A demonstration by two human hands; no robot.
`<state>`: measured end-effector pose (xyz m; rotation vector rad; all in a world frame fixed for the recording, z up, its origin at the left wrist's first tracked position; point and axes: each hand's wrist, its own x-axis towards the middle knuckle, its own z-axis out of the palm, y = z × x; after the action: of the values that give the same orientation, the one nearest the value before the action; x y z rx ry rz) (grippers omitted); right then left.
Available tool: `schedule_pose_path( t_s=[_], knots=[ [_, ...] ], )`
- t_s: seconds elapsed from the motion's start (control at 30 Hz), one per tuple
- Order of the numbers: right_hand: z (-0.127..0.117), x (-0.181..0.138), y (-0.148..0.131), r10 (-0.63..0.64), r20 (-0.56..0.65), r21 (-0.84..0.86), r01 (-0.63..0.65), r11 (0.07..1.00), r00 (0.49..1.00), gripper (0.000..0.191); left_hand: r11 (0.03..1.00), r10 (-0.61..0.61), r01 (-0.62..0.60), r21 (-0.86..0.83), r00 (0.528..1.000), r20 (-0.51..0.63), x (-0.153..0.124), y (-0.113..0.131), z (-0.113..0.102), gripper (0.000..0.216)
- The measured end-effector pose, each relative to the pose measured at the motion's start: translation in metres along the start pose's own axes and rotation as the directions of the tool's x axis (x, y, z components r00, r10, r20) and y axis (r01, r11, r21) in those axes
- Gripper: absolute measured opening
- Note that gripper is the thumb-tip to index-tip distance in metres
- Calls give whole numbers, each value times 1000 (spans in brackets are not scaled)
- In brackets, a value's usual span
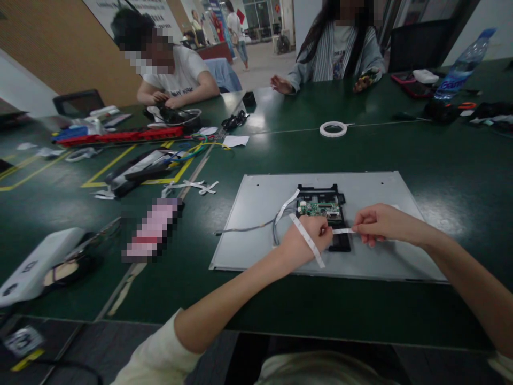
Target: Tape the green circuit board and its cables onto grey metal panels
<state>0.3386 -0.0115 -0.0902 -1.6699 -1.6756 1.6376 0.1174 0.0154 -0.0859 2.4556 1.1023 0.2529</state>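
Between my left hand [306, 238] and my right hand [374, 225] a short white tape strip [342, 231] is stretched, each hand pinching one end. Another strip of white tape [308, 239] lies across the back of my left hand. Below the hands is a black plastic frame [340, 247] with a green circuit board [318, 207], in the middle of a flat grey panel [236, 256]. A grey cable [256, 229] runs left from the board over the panel, and a white strip [287, 203] sits on it near the frame's corner. My left fingers partly hide the board.
A white tape roll [333, 129] lies beyond the panel. Left of it are tape scraps [200, 185], a pink phone [154, 227] and a white device [38, 264]. A plastic bottle [465, 64] stands far right. Two people sit across the green table [280, 305].
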Motion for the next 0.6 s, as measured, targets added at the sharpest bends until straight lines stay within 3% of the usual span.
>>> schedule_pose_path(
  t_s=[0.1, 0.3, 0.6],
  knots=[
    [4, -1, -3, 4, -18, -41, -4, 999, 1000, 19, 997, -40, 40, 63, 999, -4, -1, 1, 5, 24],
    [15, -4, -7, -36, -174, -319, -22, 948, 984, 20, 972, -92, 86, 220, 996, 17, -1, 4, 12, 30],
    [9, -7, -10, -42, -75, -335, 14, 942, 996, 26, 957, -81, 74, 282, 997, 11, -2, 3, 15, 33]
  ],
)
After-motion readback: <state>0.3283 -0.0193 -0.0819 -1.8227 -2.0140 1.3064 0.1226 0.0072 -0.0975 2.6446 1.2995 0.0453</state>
